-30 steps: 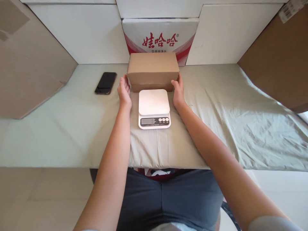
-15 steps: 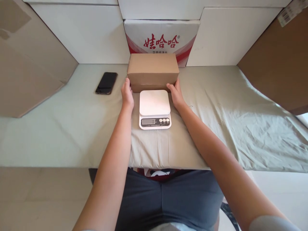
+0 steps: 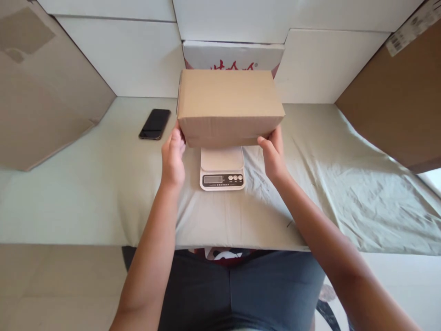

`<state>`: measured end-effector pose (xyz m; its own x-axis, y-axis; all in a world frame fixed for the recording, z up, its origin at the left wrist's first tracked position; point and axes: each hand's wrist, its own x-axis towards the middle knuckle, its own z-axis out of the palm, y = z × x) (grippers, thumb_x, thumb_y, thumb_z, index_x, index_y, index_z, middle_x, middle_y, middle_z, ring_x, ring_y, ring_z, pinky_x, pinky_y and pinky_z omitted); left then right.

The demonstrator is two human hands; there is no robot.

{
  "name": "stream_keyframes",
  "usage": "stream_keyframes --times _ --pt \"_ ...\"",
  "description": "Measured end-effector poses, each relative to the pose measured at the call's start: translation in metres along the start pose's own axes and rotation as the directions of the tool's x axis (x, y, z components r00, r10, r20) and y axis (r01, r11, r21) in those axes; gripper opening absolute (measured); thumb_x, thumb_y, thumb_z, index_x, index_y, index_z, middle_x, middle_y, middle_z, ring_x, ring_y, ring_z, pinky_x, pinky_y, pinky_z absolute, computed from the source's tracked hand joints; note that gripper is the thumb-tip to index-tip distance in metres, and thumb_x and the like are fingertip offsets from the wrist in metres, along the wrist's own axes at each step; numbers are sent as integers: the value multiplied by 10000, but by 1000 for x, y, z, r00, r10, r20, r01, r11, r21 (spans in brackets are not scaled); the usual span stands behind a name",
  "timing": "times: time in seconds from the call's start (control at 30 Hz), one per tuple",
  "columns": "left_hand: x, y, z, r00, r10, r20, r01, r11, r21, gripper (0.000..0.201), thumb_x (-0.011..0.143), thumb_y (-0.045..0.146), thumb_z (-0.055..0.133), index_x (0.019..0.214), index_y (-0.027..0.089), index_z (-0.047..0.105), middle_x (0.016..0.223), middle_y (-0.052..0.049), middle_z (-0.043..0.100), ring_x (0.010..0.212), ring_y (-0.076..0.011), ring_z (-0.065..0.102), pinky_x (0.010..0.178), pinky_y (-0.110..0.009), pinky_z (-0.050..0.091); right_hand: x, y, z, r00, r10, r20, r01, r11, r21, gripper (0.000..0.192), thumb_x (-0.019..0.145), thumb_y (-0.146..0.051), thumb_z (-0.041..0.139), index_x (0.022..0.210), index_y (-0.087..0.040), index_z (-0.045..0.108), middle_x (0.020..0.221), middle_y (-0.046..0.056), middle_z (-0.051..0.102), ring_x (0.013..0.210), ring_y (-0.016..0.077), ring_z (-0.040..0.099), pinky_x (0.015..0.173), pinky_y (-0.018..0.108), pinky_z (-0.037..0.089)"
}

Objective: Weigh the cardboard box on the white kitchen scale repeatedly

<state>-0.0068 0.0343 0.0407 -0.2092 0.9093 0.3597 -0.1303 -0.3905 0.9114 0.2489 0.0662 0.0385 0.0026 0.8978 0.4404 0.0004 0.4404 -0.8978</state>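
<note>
Between my two hands is a brown cardboard box (image 3: 230, 99), raised off the table and slightly tilted. My left hand (image 3: 173, 154) grips its lower left end, and my right hand (image 3: 274, 151) grips the lower right corner with the thumb on the front face. Below and nearer to me stands a white digital kitchen scale (image 3: 222, 161). The box hides the back part of the scale's platform. The scale's small display and round buttons face me; I cannot make out a reading.
A black smartphone (image 3: 155, 124) lies on the green cloth (image 3: 86, 197) to the left. Large cardboard panels stand at the left (image 3: 51, 92) and right (image 3: 392, 105). Behind the box are white boxes (image 3: 120, 55) and a carton with red lettering (image 3: 234, 50).
Both hands have lifted the cardboard box from the cloth behind the scale. It now looks larger and nearer, partly over the scale's platform. The view has shifted slightly.
</note>
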Motion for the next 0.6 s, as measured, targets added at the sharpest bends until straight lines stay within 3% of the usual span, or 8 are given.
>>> stream_keyframes --times 0.17,0.3,0.6 --pt "-36 -4 -12 992 -71 -105 74 997 26 722 924 797 589 1360 245 750 1548 -124 672 1571 -367 500 1317 -550 382 -33 3 4 999 26 19 -26 999 39 523 885 -469 633 1391 -356 566 1472 35 646 1435 309 561 1255 501 491" --pt "-40 -4 -16 983 -69 -173 76 997 32 713 907 786 606 1347 247 758 1570 -120 654 1562 -375 511 1308 -555 394 -44 2 11 999 27 41 -29 999 42 512 902 -495 636 1383 -343 549 1481 46 637 1414 310 576 1233 509 511" --pt "-48 -5 -5 972 -103 -211 110 994 23 696 904 792 603 1308 256 786 1502 -137 707 1538 -350 548 1303 -518 407 -51 -1 8 997 79 11 -79 995 63 534 873 -469 644 1394 -373 579 1469 36 666 1392 319 595 1196 526 559"
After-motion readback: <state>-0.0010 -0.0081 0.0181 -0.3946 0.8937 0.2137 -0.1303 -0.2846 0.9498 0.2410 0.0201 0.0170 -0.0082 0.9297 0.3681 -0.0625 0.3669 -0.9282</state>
